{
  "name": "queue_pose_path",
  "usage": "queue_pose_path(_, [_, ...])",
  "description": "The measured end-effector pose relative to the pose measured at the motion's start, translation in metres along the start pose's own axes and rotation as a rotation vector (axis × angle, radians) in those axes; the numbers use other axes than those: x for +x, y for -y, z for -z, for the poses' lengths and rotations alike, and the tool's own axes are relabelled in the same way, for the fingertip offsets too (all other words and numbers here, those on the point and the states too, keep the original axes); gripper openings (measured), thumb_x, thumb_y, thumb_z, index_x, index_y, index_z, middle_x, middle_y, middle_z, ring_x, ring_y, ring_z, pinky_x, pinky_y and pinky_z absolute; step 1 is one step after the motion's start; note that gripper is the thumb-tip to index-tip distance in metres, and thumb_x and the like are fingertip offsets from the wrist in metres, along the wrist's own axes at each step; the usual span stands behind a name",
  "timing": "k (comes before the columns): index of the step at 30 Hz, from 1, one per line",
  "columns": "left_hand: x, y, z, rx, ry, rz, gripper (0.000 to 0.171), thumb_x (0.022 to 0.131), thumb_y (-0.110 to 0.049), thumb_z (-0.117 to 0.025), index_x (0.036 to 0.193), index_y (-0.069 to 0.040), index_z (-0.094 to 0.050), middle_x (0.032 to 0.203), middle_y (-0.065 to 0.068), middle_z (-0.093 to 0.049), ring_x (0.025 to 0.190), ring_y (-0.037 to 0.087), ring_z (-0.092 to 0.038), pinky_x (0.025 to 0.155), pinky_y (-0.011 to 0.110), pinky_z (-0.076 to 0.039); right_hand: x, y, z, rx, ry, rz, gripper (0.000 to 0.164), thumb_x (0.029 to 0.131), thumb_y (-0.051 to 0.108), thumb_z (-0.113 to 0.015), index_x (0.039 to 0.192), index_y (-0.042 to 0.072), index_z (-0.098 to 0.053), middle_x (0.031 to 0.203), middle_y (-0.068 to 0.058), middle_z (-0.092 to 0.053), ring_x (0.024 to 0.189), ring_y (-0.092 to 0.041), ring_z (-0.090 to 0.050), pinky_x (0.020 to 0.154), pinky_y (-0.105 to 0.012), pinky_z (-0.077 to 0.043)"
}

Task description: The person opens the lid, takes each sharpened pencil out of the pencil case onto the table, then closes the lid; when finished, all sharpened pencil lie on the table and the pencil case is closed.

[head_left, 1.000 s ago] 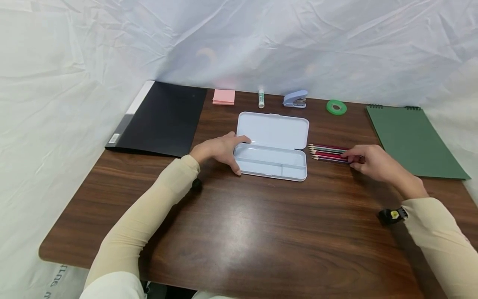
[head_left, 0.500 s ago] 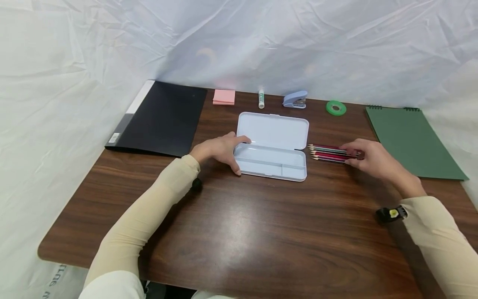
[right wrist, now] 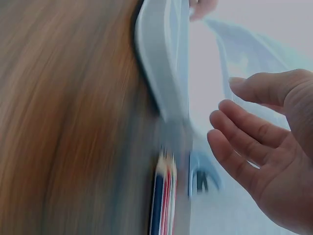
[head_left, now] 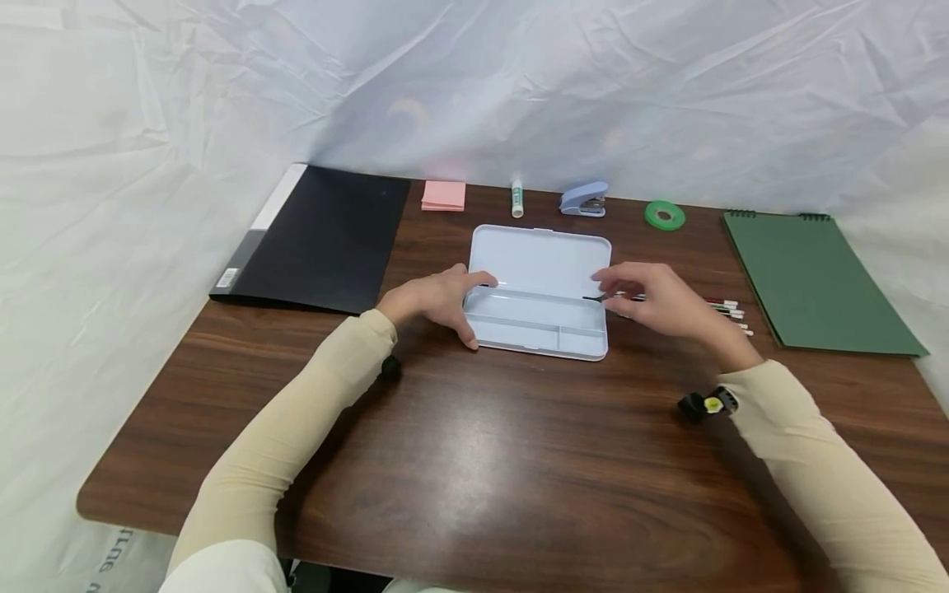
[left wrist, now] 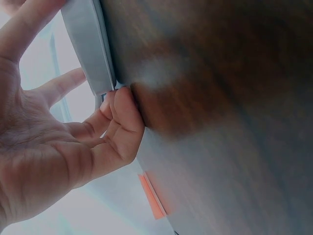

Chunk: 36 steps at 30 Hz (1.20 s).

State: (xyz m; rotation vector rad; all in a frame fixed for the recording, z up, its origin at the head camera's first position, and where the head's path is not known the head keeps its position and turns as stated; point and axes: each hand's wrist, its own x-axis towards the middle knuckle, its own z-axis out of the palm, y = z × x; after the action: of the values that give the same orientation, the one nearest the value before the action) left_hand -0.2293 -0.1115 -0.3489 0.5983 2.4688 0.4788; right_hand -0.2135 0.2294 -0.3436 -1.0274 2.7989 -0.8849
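An open white pencil case [head_left: 539, 306] lies mid-table, its lid [head_left: 544, 257] laid back and its compartments bare. My left hand [head_left: 443, 301] grips the case's left end, thumb at the front corner and a finger over the hinge side. In the left wrist view, curled fingertips [left wrist: 124, 110] meet the case's end [left wrist: 90, 49]. Several colored pencils [right wrist: 165, 196] lie side by side to the right of the case, tips toward it. Above them, close to the case's right edge, hovers my right hand [head_left: 652, 298], fingers loosely bent with nothing between them. It hides most of the pencils in the head view.
A black folder [head_left: 326, 239] lies at the left. Along the back stand pink sticky notes [head_left: 443, 196], a glue stick [head_left: 516, 199], a lavender stapler [head_left: 583, 200] and a green tape roll [head_left: 664, 216]. A green spiral notebook [head_left: 823, 284] lies at the right.
My right hand has left the blunt ends of the pencils and moved left over them to the case's right edge. The left hand and the case have stayed put.
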Motion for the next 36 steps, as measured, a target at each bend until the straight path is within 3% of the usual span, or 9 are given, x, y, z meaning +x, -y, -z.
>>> queue_pose_path(5, [0.000, -0.001, 0.000, 0.009, 0.002, 0.003, 0.101, 0.072, -0.034, -0.089, 0.154, -0.028, -0.031, 0.134, 0.015, -0.040, 0.114, 0.028, -0.049, 0.098, 0.043, -0.044, 0.025, 0.017, -0.019, 0.082, 0.137, 0.028, 0.036, 0.091, -0.001, -0.068, 0.126, -0.001, -0.065, 0.106, -0.014, -0.071, 0.099, -0.027, -0.065, 0.084, -0.047, -0.054])
queue_pose_path(11, [-0.001, -0.001, 0.000, 0.018, 0.001, -0.002, 0.101, 0.071, -0.036, -0.089, 0.154, -0.028, -0.032, 0.133, 0.015, -0.041, 0.113, 0.028, -0.049, 0.097, 0.043, -0.044, 0.045, 0.034, -0.040, 0.099, 0.318, 0.034, 0.041, 0.091, 0.002, -0.070, 0.131, 0.001, -0.062, 0.115, -0.015, -0.070, 0.108, -0.029, -0.065, 0.091, -0.046, -0.054])
queue_pose_path(15, [-0.002, -0.001, 0.000, 0.027, -0.001, 0.003, 0.101, 0.071, -0.038, -0.089, 0.154, -0.028, -0.032, 0.132, 0.014, -0.042, 0.113, 0.028, -0.049, 0.096, 0.043, -0.044, 0.053, 0.042, -0.046, 0.062, 0.359, 0.031, 0.045, 0.090, 0.001, -0.069, 0.134, 0.003, -0.060, 0.115, -0.015, -0.069, 0.105, -0.029, -0.065, 0.093, -0.048, -0.051])
queue_pose_path(24, [0.000, -0.001, 0.000, 0.016, -0.002, -0.008, 0.101, 0.071, -0.036, -0.090, 0.153, -0.028, -0.033, 0.131, 0.014, -0.042, 0.113, 0.028, -0.049, 0.096, 0.043, -0.045, 0.061, 0.045, -0.049, -0.023, 0.439, 0.071, 0.052, 0.086, -0.009, -0.065, 0.136, 0.006, -0.059, 0.106, -0.011, -0.062, 0.088, -0.023, -0.056, 0.082, -0.040, -0.047])
queue_pose_path(36, [0.000, -0.002, -0.001, 0.019, -0.006, -0.005, 0.100, 0.070, -0.037, -0.090, 0.153, -0.028, -0.034, 0.132, 0.013, -0.042, 0.113, 0.027, -0.048, 0.096, 0.042, -0.045, 0.071, 0.047, -0.044, -0.014, 0.534, 0.077, 0.049, 0.089, -0.011, -0.057, 0.134, 0.008, -0.061, 0.102, -0.009, -0.066, 0.090, -0.022, -0.056, 0.087, -0.040, -0.048])
